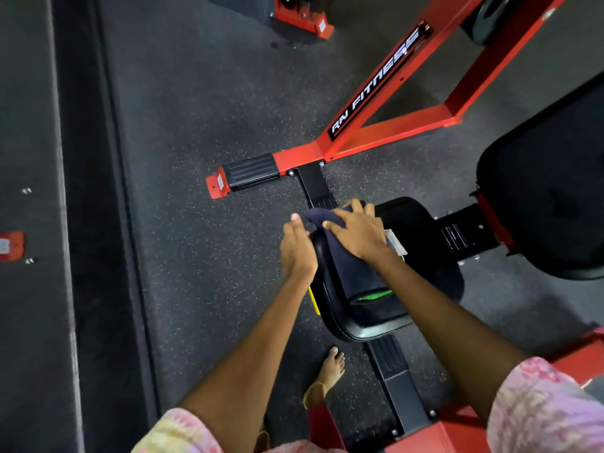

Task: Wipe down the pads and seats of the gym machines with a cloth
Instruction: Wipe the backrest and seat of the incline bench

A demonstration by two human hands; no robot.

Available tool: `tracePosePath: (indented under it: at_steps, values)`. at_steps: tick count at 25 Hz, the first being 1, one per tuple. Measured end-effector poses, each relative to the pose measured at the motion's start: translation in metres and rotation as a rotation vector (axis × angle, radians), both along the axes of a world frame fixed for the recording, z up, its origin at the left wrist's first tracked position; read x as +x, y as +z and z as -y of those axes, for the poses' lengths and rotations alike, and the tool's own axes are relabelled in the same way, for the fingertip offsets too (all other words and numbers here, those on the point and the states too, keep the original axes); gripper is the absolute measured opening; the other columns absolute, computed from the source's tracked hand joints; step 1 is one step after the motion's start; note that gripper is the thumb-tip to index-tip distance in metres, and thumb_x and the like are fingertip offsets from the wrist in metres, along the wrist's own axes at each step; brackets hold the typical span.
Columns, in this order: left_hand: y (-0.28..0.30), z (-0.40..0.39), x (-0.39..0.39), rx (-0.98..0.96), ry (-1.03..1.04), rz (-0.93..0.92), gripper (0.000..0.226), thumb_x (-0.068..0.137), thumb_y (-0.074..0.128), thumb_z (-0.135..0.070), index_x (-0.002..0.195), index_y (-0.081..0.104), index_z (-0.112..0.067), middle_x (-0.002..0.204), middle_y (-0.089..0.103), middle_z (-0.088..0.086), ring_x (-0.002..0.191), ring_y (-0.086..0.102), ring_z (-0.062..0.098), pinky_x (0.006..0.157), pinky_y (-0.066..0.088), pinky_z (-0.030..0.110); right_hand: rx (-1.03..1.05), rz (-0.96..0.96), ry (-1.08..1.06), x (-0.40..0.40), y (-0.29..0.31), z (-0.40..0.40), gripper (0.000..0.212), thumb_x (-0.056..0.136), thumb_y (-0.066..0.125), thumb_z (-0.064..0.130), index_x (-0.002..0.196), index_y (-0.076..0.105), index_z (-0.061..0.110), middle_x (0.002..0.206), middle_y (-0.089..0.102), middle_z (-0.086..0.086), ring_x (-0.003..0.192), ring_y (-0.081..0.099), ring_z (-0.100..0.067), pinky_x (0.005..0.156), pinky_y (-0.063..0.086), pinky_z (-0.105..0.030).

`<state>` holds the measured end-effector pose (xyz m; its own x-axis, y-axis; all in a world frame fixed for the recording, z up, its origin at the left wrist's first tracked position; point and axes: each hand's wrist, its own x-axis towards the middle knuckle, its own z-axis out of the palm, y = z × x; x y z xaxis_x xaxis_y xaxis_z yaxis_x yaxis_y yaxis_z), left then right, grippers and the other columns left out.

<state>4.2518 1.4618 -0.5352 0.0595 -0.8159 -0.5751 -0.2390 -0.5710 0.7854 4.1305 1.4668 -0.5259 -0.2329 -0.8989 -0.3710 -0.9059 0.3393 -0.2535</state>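
A dark navy cloth (351,273) with a green stripe lies draped along the black padded seat (421,230) of a red gym machine, in the middle of the view. My right hand (359,233) lies flat on the cloth's far end, fingers spread and straight, pressing it onto the seat. At the seat's left edge my left hand (297,246) touches the cloth's far corner with its fingers extended; whether it pinches the fabric is unclear. A larger black back pad (549,197) stands at the right.
The red frame (385,125) marked with white lettering runs across the speckled rubber floor beyond the seat. A black rail (395,384) passes under the seat toward me. My bare foot (330,371) stands beside it. Another red machine base (304,18) sits at the top.
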Motion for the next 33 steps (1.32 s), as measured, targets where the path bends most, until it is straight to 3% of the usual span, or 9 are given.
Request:
tracePosePath:
  at_steps: [3,5,9,13,16,19,24,29,33]
  values:
    - [0.002,0.003,-0.02,-0.13,-0.225,0.371,0.047,0.099,0.024,-0.044,0.114,0.052,-0.009,0.116,0.058,0.012,0.113,0.048,0.029,0.095,0.035,0.042,-0.005,-0.003,0.12,-0.018,-0.008,-0.005,0.047,0.095,0.039,0.052,0.134,0.048,0.026,0.14,0.035,-0.005,0.124,0.031,-0.032,0.098,0.034,-0.045]
    - [-0.006,-0.001,-0.028,-0.251,-0.381,0.571,0.044,0.1,0.026,-0.041,0.116,0.053,-0.01,0.119,0.057,0.01,0.114,0.047,0.028,0.098,0.031,0.041,0.058,-0.02,0.019,-0.047,-0.011,0.008,0.048,0.095,0.039,0.052,0.133,0.049,0.024,0.141,0.036,-0.006,0.126,0.03,-0.034,0.1,0.033,-0.046]
    - [-0.017,0.0,-0.03,-0.277,-0.475,0.729,0.064,0.092,0.011,-0.046,0.116,0.061,-0.013,0.119,0.061,0.006,0.113,0.05,0.027,0.103,0.025,0.042,0.062,-0.038,-0.058,-0.056,-0.02,0.017,0.044,0.095,0.04,0.05,0.128,0.053,0.023,0.139,0.037,-0.005,0.124,0.031,-0.033,0.098,0.031,-0.044]
    - [-0.02,0.0,-0.03,-0.326,-0.455,0.729,0.075,0.084,0.003,-0.05,0.105,0.066,-0.016,0.111,0.067,0.001,0.123,0.045,0.024,0.112,0.007,0.052,0.012,0.051,0.142,-0.054,-0.021,0.016,0.045,0.094,0.041,0.053,0.128,0.053,0.026,0.136,0.039,0.002,0.12,0.033,-0.027,0.095,0.033,-0.04]
    - [-0.024,-0.001,-0.028,-0.353,-0.486,0.734,0.064,0.088,0.009,-0.047,0.102,0.066,-0.02,0.111,0.066,-0.006,0.134,0.036,0.023,0.109,-0.005,0.059,0.133,0.017,0.054,-0.093,-0.031,0.028,0.051,0.094,0.04,0.054,0.133,0.051,0.024,0.141,0.036,-0.002,0.126,0.03,-0.031,0.1,0.031,-0.043]
    - [-0.024,0.0,-0.028,-0.378,-0.474,0.733,0.058,0.091,0.016,-0.043,0.103,0.067,-0.018,0.111,0.066,-0.005,0.132,0.039,0.026,0.108,-0.002,0.063,0.168,-0.049,-0.038,-0.091,-0.032,0.033,0.048,0.095,0.04,0.054,0.131,0.052,0.024,0.141,0.036,-0.003,0.126,0.029,-0.032,0.1,0.029,-0.043]
    - [-0.027,0.002,-0.029,-0.384,-0.47,0.743,0.057,0.09,0.02,-0.042,0.098,0.068,-0.012,0.108,0.067,0.0,0.128,0.045,0.027,0.108,0.003,0.064,-0.002,0.092,0.238,-0.05,-0.022,0.023,0.048,0.093,0.04,0.056,0.128,0.054,0.026,0.137,0.04,0.003,0.119,0.035,-0.027,0.095,0.032,-0.041]
    - [-0.025,0.002,-0.029,-0.368,-0.488,0.717,0.063,0.089,0.015,-0.045,0.109,0.066,-0.015,0.116,0.064,-0.003,0.131,0.04,0.023,0.11,-0.002,0.058,0.154,-0.019,-0.213,-0.131,-0.048,0.027,0.053,0.094,0.041,0.053,0.133,0.053,0.019,0.143,0.034,-0.01,0.129,0.028,-0.038,0.104,0.028,-0.05]
    - [-0.026,0.001,-0.028,-0.36,-0.478,0.72,0.064,0.088,0.014,-0.044,0.11,0.066,-0.015,0.114,0.065,-0.002,0.13,0.041,0.022,0.111,-0.003,0.056,0.067,0.019,0.035,-0.069,-0.034,0.021,0.047,0.094,0.04,0.053,0.128,0.054,0.025,0.14,0.038,-0.003,0.123,0.031,-0.033,0.096,0.029,-0.043]
